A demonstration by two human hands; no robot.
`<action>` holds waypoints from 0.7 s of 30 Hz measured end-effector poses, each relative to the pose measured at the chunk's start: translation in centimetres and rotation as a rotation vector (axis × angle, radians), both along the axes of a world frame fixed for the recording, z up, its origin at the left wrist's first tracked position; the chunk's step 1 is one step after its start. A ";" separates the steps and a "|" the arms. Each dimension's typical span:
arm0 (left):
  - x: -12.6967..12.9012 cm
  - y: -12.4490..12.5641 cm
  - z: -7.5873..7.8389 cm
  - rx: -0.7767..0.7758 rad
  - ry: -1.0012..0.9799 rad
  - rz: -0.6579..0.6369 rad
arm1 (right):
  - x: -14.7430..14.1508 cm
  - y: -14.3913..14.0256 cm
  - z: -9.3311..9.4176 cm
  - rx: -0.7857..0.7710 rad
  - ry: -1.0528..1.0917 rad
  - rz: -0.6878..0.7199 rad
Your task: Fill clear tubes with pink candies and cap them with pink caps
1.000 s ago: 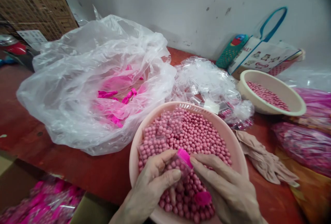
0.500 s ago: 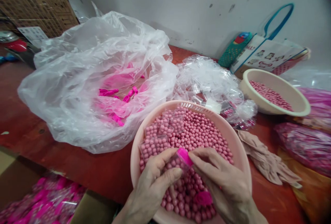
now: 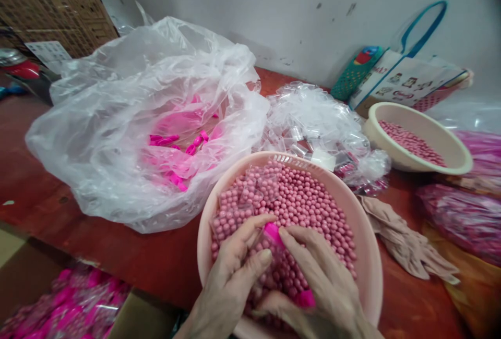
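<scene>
A round pink basin (image 3: 364, 234) full of small pink beads (image 3: 309, 203) stands at the table's near edge. Over its near part my left hand (image 3: 230, 276) grips a small clear tube filled with beads. My right hand (image 3: 317, 281) meets it from the right, fingertips on the tube's bright pink cap (image 3: 273, 233). A second pink cap (image 3: 306, 299) shows under my right palm. A few clear tubes (image 3: 250, 188) lie on the beads at the basin's far left.
A big clear plastic bag (image 3: 129, 120) with pink caps (image 3: 183, 146) lies to the left. A heap of clear tubes (image 3: 313, 120) sits behind the basin. Right: a cream bowl (image 3: 454, 146) of beads, beige gloves (image 3: 403, 240), pink packets (image 3: 465, 219). A box of filled packets (image 3: 66, 302) is below left.
Both hands have dropped lower into the basin and closed tighter around the tube. My right fingers have slid over the pink cap, covering more of it.
</scene>
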State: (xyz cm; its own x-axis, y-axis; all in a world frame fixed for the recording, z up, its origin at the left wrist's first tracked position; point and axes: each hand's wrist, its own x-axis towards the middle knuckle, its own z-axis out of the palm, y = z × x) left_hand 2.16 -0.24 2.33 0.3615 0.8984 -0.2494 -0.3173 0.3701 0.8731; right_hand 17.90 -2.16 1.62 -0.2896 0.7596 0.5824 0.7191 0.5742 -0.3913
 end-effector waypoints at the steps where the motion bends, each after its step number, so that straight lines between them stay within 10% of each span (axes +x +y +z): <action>1: -0.1 0.0 0.1 -0.013 -0.006 -0.015 | -0.3 0.0 0.1 0.040 -0.022 -0.029; 12: -0.2 -0.2 0.0 -0.060 -0.001 -0.063 | -1.7 0.8 1.2 0.225 -0.083 0.034; 16: 0.0 0.0 0.5 -0.087 -0.022 0.001 | -0.2 0.6 1.4 -0.055 0.064 0.082; 21: 0.1 0.1 0.5 -0.104 -0.016 -0.017 | 3.0 1.0 2.3 -0.741 0.796 0.071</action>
